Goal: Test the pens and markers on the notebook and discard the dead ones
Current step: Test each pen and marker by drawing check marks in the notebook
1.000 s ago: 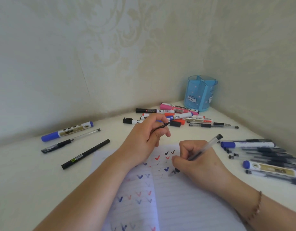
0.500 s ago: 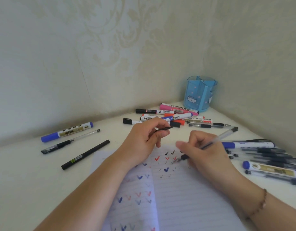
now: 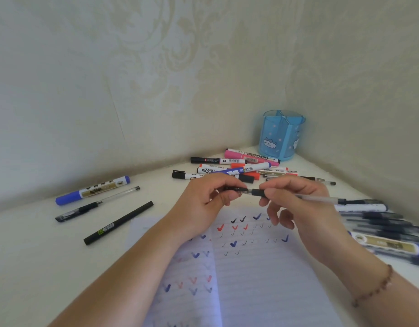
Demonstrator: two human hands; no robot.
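Recapping: left hand (image 3: 203, 204) pinches the cap (image 3: 235, 190), right hand (image 3: 300, 206) holds the pen (image 3: 319, 198); align axially, press until seated.

R hand (image 3: 296, 204) has lifted pen (image 3: 317, 198) off notebook (image 3: 262, 274); pen now near horizontal, tip end toward L hand (image 3: 203, 204). L hand brought cap (image 3: 234, 190) across; cap mouth now meets pen tip above page. New tick marks on page vs. 1 s ago.
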